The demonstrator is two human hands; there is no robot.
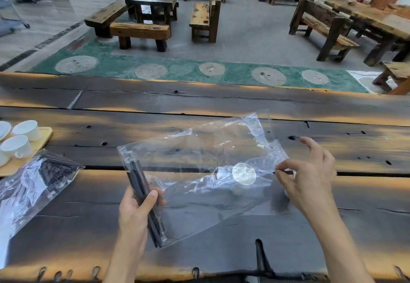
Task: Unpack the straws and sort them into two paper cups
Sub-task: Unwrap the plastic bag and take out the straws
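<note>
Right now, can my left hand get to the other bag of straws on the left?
Probably not yet. The left hand is gripping the black straws through the clear bag. The other bag of straws lies close on its left with nothing between, so once it lets go, likely yes.

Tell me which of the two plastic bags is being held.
The clear bag at centre: the left hand grips its straws end, the right hand pinches the other. The second bag, full of straws, lies untouched at left.
</note>
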